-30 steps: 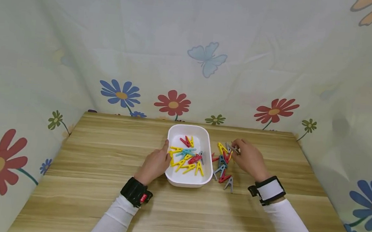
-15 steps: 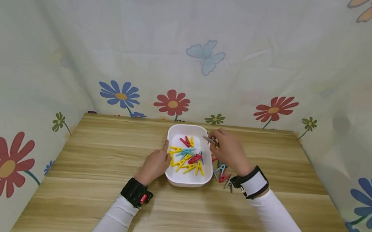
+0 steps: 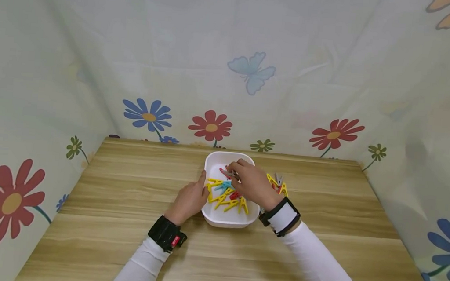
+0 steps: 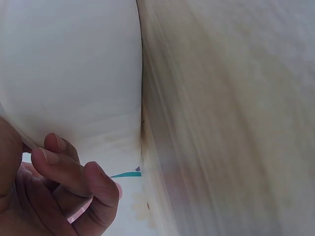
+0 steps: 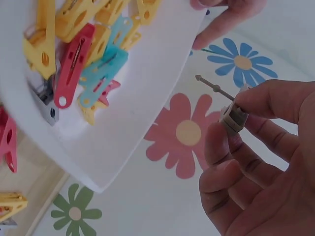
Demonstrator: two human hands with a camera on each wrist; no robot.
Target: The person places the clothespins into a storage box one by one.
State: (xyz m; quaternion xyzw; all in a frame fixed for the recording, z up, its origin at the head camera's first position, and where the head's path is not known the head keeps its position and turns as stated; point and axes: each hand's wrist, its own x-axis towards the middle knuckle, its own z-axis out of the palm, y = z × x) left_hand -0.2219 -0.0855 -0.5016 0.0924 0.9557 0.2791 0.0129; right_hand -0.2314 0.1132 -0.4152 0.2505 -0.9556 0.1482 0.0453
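The R hand [image 3: 254,184] is over the white tub [image 3: 228,224], back of the hand up, its arm coming in across the tub's right edge. Thumb + finger pinch a gray clip [image 5: 233,119] above the tub, near its back end; the clip isn't touching the bottom. The L hand [image 3: 189,199] grips the tub's left edge, thumb by the rim & other fingers outside, w/ the pointer finger straight along the wall. Its arm leans in from the front left. Both arms have white sleeves.

The tub sits on the table [image 3: 147,165], by the middle of the table's back edge. In it are yellow clips [image 3: 231,205], blue clips [image 3: 224,185], red clips [image 3: 234,196] & another gray one. More clips [image 3: 272,179] (yellow, red, gray) lie in a pile on the table, just past the tub's right edge.

The L wrist has a black band [image 3: 164,232] w/ a red tag [image 3: 175,241] (pale marks on it, too tiny to read). The R wrist's black band [image 3: 284,216] has a white patch.
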